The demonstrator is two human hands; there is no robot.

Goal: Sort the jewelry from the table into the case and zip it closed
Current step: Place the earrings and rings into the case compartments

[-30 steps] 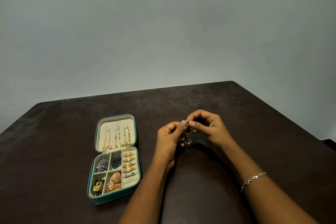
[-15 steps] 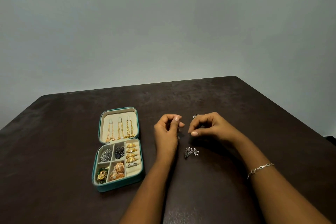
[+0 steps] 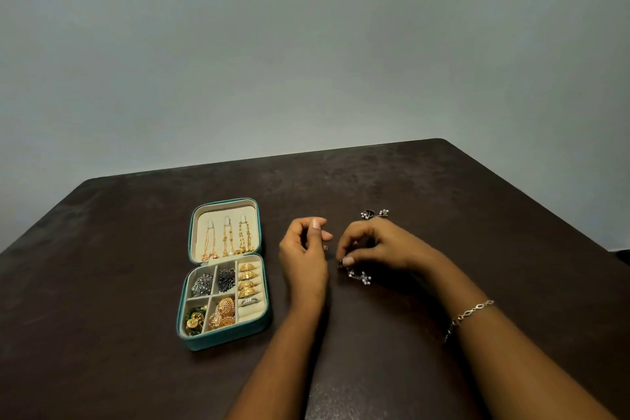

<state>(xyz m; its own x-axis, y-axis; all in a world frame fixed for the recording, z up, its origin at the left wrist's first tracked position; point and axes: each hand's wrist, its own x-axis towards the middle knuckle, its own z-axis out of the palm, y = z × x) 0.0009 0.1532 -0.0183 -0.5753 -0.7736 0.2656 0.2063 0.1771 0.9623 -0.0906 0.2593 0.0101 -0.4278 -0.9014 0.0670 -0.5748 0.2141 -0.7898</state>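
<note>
A teal jewelry case (image 3: pixel 204 345) lies open on the dark table, left of my hands. Its lid holds three gold chains (image 3: pixel 226 240). Its compartments hold silver and dark earrings, gold rings and gold earrings. A silver cluster earring (image 3: pixel 359 275) lies on the table, and my right hand (image 3: pixel 378 247) pinches its left end between thumb and fingertip. A second silver earring (image 3: pixel 374 213) lies just beyond that hand. My left hand (image 3: pixel 305 251) hovers between the case and the earring with loosely curled fingers, and I see nothing in it.
The dark brown table (image 3: pixel 443 187) ends at a pale wall behind and at an edge on the right. A silver bracelet (image 3: pixel 472 312) sits on my right wrist. A tiny pale speck lies on the table beside my left thumb.
One second ago both hands held the silver earring up together. It then lay on the table, and my right hand has come down and pinched it. My left hand let go.
</note>
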